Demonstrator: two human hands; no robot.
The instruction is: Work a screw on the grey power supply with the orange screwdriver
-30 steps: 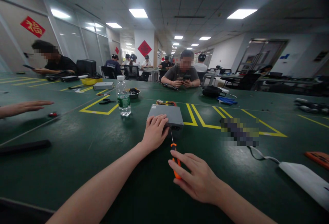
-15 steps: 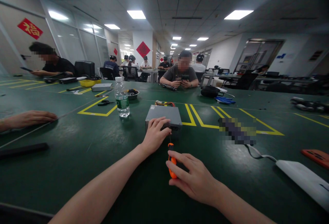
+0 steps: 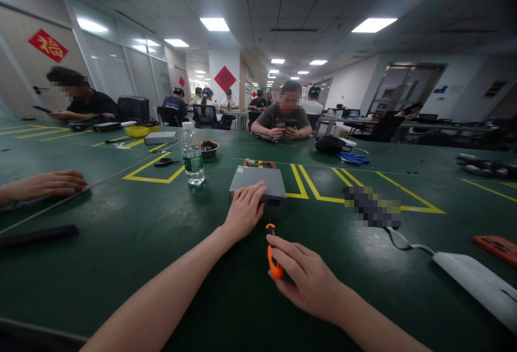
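Observation:
A grey metal computer power supply (image 3: pixel 264 175) lies on the green table in front of me, its bundle of coloured wires (image 3: pixel 260 163) at the far side. Over its front left corner, my left hand (image 3: pixel 243 212) is closed, with the fingers laid across the top. My right hand (image 3: pixel 309 276) grips a screwdriver (image 3: pixel 274 260) by its orange and black handle. The screwdriver points away from me at the box's front face, beside my left fingers. Its dark shaft barely shows, and I cannot tell whether the tip touches a screw.
A water bottle (image 3: pixel 193 158) stands left of the box, near a metal bowl (image 3: pixel 209 149). Another person's hand (image 3: pixel 50 186) rests at the left, above a black bar (image 3: pixel 38 236). A white power strip (image 3: pixel 472 282) and an orange phone (image 3: pixel 496 248) lie at the right.
My left thumb and fingers have drawn back from the screwdriver's shaft and closed together on the box. My right hand and the screwdriver have shifted slightly right, and the handle tilts more.

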